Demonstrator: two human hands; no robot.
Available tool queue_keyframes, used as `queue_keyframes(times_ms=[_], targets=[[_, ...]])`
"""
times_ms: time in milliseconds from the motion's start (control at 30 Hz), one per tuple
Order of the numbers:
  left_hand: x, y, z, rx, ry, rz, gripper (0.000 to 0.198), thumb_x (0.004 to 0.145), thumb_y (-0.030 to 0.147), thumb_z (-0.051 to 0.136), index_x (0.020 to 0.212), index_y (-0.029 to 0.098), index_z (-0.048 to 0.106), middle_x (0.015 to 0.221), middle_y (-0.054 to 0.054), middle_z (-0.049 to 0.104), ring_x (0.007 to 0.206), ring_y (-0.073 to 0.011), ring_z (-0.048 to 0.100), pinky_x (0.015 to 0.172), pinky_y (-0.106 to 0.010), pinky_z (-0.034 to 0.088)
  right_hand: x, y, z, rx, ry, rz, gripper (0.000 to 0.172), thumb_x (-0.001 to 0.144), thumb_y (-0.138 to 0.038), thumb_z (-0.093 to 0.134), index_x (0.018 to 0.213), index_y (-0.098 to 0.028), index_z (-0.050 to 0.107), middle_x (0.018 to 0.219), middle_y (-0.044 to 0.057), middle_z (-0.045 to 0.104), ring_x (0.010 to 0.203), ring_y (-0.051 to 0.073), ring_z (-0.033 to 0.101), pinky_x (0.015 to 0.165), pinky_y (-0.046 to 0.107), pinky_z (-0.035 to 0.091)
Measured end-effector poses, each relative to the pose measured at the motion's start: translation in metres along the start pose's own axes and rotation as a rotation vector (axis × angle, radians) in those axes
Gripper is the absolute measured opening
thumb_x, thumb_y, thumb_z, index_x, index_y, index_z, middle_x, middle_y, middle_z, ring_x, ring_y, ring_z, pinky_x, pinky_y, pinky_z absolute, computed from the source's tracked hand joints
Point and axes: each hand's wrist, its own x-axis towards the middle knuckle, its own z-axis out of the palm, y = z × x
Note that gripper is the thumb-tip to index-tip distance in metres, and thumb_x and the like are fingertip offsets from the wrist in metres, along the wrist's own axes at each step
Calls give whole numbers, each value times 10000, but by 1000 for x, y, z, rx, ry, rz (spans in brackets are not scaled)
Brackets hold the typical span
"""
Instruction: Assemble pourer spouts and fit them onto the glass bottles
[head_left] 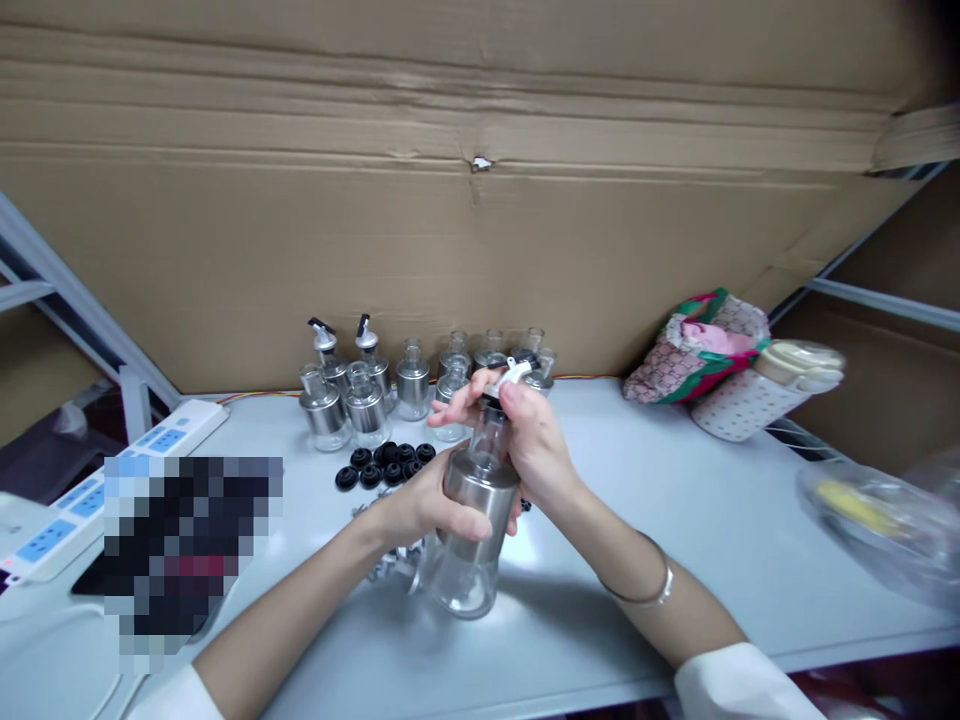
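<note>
Head view. One glass bottle with steel sleeve [482,492], lower centre of the frame, slightly tilted. Your left hand [444,503]: clamped round the sleeve. Your right hand [536,435]: thumb and fingers closed on the pour spout [513,378] at the bottle's neck. Centre left, on the surface [645,560]: black stoppers [371,474] in a cluster, near your left wrist; silvery parts [386,572], partly hidden by your left forearm. Behind: further sleeved bottles [412,382], two at left with spouts fitted.

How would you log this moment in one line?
left hand: grips bottle body | right hand: holds spout at bottle neck | black stoppers: on table
</note>
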Motion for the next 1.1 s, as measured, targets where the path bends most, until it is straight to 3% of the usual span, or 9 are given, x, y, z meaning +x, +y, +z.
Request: queue_keyframes(times_ms=[167,300,467,600,700,833,933,1000,1100], targets=[[-2,3,3,97,30,36,346,553,293,758,816,131,604,739,-45,618,669,-160,558,607,-261,449,2,2,1,2,99,-92,283,882,-489,516,819,-213,522,768,-12,641,756,155,699,781,316,566],[1,-5,-1,186,167,80,454,535,256,795,885,154,525,805,-39,611,730,-166,566,658,-277,445,12,-8,-13,-49,280,-215,326,870,-558,476,836,-233,486,718,-35,579,627,119,640,654,291,569],[2,-4,-8,304,347,81,488,580,246,800,920,174,458,838,-13,581,718,-141,555,654,-269,428,9,-30,-27,-703,-30,-337,130,875,-351,568,871,-228,524,834,11,587,759,146,587,693,290,497],[2,3,-11,383,481,86,535,613,270,792,992,199,421,898,-7,556,787,-154,565,692,-279,437,8,-31,-27,-1059,-230,-373,123,844,-271,617,873,-216,511,853,15,571,743,149,568,673,277,469],[2,6,-18,471,529,82,583,653,330,765,1074,218,377,1046,-48,529,919,-201,570,778,-330,455,18,-22,-26,-1171,-201,-484,113,840,-194,609,856,-209,498,837,4,571,701,130,549,644,249,451],[-2,17,-40,704,661,347,597,724,373,675,1169,241,299,1236,-95,439,1230,-248,422,1017,-406,349,42,-7,-27,-1209,-136,-504,99,854,-206,580,864,-202,482,829,10,567,698,144,547,649,267,447],[-10,30,-58,870,812,473,493,793,371,576,1178,246,296,1259,-97,435,1262,-220,402,1034,-389,346,59,5,-30,-1254,-132,-462,118,848,-224,583,862,-202,468,808,6,550,672,146,537,639,273,439],[-16,37,-68,1077,880,446,425,839,348,514,1187,232,299,1244,-103,460,1229,-209,440,994,-372,389,66,14,-32,-1280,-127,-430,120,851,-218,572,865,-205,453,805,8,548,687,155,545,643,276,436],[-23,42,-77,1425,853,293,303,872,277,472,1150,192,388,1197,-109,513,1168,-218,493,960,-374,409,72,24,-37,-1305,-125,-402,110,861,-204,543,882,-205,436,819,24,558,724,174,560,656,285,437]])
